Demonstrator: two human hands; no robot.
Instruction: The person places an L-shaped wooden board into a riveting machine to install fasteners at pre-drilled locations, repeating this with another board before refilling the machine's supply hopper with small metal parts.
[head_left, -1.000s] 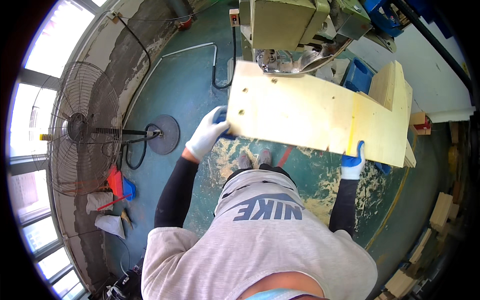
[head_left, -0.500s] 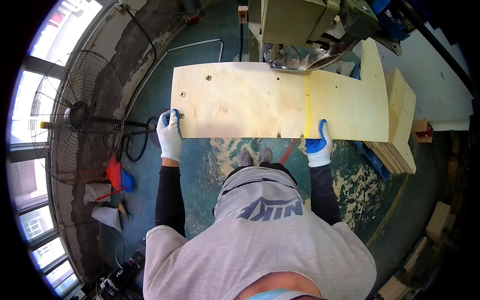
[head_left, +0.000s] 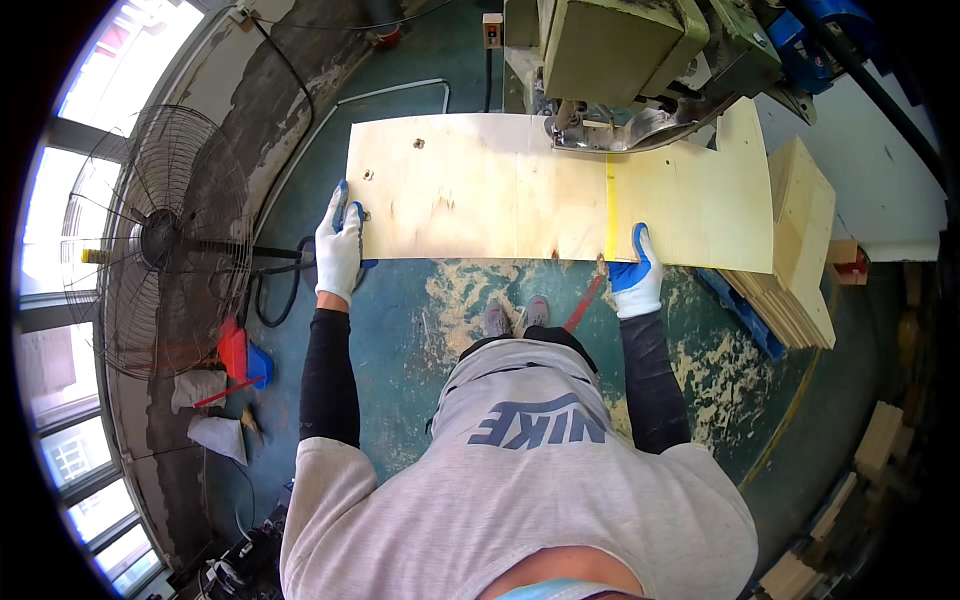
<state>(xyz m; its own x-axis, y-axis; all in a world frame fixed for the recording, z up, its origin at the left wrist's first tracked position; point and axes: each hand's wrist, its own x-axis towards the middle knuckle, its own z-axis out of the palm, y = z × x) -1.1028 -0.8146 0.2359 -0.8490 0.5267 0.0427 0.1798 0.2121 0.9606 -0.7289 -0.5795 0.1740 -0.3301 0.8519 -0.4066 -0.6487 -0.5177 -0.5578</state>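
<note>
Sawdust-strewn green workshop floor (head_left: 420,330), large pale rectangular plywood sheet (head_left: 480,190) held level under green metal machine (head_left: 610,50), gloved left hand (head_left: 338,248) clasping its left end, gloved right hand (head_left: 634,275) gripping near edge, cut board stack (head_left: 800,250) alongside.

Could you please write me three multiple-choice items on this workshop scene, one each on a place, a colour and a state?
1. The standing fan is: A left of the person, B right, C behind the machine.
2. The gloves' palms are: A red, B blue, C green.
3. The plywood sheet is: A leaning on a wall, B lying on the floor, C held flat by both hands.

Key: 1 A, beside the windows; 2 B, blue on the left hand and right hand; 3 C, far edge under the green machine.
</note>
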